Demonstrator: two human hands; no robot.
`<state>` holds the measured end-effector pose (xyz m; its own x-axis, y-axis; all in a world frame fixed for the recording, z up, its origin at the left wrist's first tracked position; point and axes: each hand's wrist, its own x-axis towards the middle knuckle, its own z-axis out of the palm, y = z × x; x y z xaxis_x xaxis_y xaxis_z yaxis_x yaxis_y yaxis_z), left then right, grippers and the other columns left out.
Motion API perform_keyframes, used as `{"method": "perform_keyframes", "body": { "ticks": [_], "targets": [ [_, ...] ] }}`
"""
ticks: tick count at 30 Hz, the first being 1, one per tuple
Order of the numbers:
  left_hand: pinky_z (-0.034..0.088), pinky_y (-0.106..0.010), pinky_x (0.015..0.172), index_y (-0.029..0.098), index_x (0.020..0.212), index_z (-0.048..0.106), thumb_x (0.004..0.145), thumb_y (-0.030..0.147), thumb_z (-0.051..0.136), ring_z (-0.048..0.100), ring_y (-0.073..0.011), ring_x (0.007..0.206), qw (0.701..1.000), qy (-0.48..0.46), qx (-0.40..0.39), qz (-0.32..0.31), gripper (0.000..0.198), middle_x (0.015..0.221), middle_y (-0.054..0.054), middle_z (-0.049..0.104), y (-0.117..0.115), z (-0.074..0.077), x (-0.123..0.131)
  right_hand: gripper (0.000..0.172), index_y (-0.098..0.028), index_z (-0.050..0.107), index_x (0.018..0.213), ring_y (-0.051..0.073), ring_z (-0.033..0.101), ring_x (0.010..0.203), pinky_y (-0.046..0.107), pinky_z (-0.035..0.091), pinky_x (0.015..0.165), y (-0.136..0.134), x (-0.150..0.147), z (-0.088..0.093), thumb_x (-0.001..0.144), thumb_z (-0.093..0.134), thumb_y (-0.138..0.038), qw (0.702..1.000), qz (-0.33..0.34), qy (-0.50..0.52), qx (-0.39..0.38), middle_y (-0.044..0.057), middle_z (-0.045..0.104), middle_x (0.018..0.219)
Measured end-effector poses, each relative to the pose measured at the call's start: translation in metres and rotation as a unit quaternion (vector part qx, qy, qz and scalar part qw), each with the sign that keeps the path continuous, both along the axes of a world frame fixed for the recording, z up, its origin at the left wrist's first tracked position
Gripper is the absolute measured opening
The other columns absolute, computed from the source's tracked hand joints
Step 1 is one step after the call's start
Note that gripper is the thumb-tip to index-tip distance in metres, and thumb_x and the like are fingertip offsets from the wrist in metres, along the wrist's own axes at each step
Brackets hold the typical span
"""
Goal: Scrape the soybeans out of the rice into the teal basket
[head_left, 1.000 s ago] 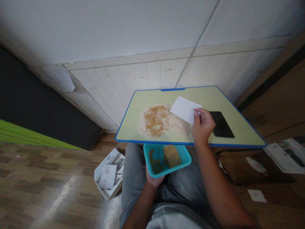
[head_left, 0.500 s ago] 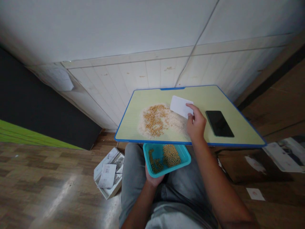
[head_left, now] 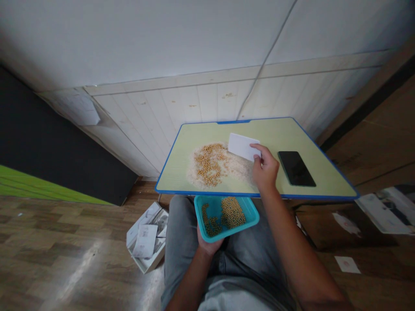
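Between thumb and fingers, my right hand (head_left: 266, 169) pinches a white card (head_left: 242, 146) at its right end. The card is tilted just above the table, at the upper right of a pile of soybeans (head_left: 207, 166) mixed with pale grains (head_left: 238, 168) that look like rice. My left hand (head_left: 209, 245) grips a turquoise plastic tray (head_left: 251, 222) from below, over my lap and against the table's near edge. Soybeans (head_left: 232, 211) lie in the tray in a large heap at the right and a thinner patch at the left. My left fingers are mostly hidden under it.
A black phone (head_left: 296, 168) lies on the right of the small blue-edged table (head_left: 269, 129). White wall panelling (head_left: 181, 101) stands behind it. On the floor at left is an open white box (head_left: 145, 242) with papers; cardboard boxes (head_left: 343, 224) stand at right.
My right hand and the card have shifted slightly left and down towards the pile. The tray stays in my left hand, almost unmoved.
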<state>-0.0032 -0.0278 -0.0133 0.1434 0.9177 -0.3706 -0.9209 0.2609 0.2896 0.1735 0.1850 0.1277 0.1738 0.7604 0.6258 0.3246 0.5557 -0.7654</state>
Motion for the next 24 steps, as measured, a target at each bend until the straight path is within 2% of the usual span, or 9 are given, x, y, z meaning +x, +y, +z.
{"method": "perform_keyframes", "body": {
  "ticks": [4, 9, 15, 18, 21, 24],
  "targets": [
    [0.016, -0.066, 0.153, 0.035, 0.145, 0.088, 0.118, 0.063, 0.029, 0.047, -0.0328, 0.179, 0.999, -0.033, -0.006, 0.001, 0.071, 0.161, -0.003, 0.084, 0.001, -0.010, -0.003, 0.047, -0.028, 0.089, 0.124, 0.029, 0.086, 0.125, 0.052, 0.070, 0.114, 0.003, 0.000, -0.004, 0.096, 0.057, -0.007, 0.998, 0.047, -0.038, 0.010, 0.006, 0.092, 0.129],
    [0.016, -0.061, 0.153, 0.033, 0.145, 0.088, 0.115, 0.067, 0.039, 0.042, -0.0318, 0.182, 0.999, -0.024, -0.022, 0.004, 0.067, 0.166, -0.003, 0.080, 0.001, -0.014, -0.003, 0.048, -0.030, 0.090, 0.125, 0.027, 0.088, 0.123, 0.049, 0.072, 0.110, 0.002, -0.001, -0.007, 0.097, 0.059, -0.007, 0.993, 0.095, -0.061, 0.028, 0.004, 0.093, 0.129],
    [0.016, -0.069, 0.152, 0.037, 0.148, 0.087, 0.114, 0.067, 0.041, 0.034, -0.0336, 0.185, 1.000, -0.015, -0.007, 0.001, 0.065, 0.175, -0.002, 0.072, 0.001, -0.009, -0.002, 0.047, -0.030, 0.090, 0.125, 0.028, 0.088, 0.122, 0.052, 0.072, 0.113, 0.002, 0.001, -0.007, 0.098, 0.059, -0.008, 0.996, 0.061, -0.041, 0.045, 0.004, 0.093, 0.127],
    [0.016, -0.071, 0.151, 0.036, 0.147, 0.087, 0.114, 0.065, 0.043, 0.034, -0.0354, 0.185, 1.000, -0.007, -0.006, 0.007, 0.062, 0.177, -0.003, 0.071, -0.002, -0.006, -0.001, 0.046, -0.029, 0.090, 0.124, 0.028, 0.089, 0.118, 0.051, 0.072, 0.110, 0.002, 0.000, -0.009, 0.096, 0.060, -0.009, 0.995, 0.078, -0.044, 0.034, 0.005, 0.093, 0.126],
    [0.016, -0.069, 0.152, 0.037, 0.144, 0.089, 0.115, 0.063, 0.042, 0.035, -0.0340, 0.185, 1.000, -0.003, -0.009, 0.010, 0.061, 0.177, -0.002, 0.070, -0.003, -0.005, -0.002, 0.043, -0.028, 0.090, 0.123, 0.028, 0.089, 0.113, 0.049, 0.074, 0.104, 0.001, -0.001, -0.010, 0.097, 0.061, -0.012, 0.993, 0.102, -0.046, 0.035, 0.006, 0.093, 0.124],
    [0.013, -0.065, 0.152, 0.036, 0.141, 0.091, 0.116, 0.063, 0.038, 0.037, -0.0323, 0.184, 1.000, -0.006, -0.014, 0.001, 0.064, 0.175, 0.000, 0.072, -0.001, -0.006, -0.004, 0.042, -0.029, 0.089, 0.123, 0.029, 0.088, 0.114, 0.050, 0.073, 0.105, 0.001, 0.000, -0.010, 0.096, 0.061, -0.013, 0.996, 0.072, -0.037, 0.041, 0.006, 0.093, 0.124]
  ]
}}
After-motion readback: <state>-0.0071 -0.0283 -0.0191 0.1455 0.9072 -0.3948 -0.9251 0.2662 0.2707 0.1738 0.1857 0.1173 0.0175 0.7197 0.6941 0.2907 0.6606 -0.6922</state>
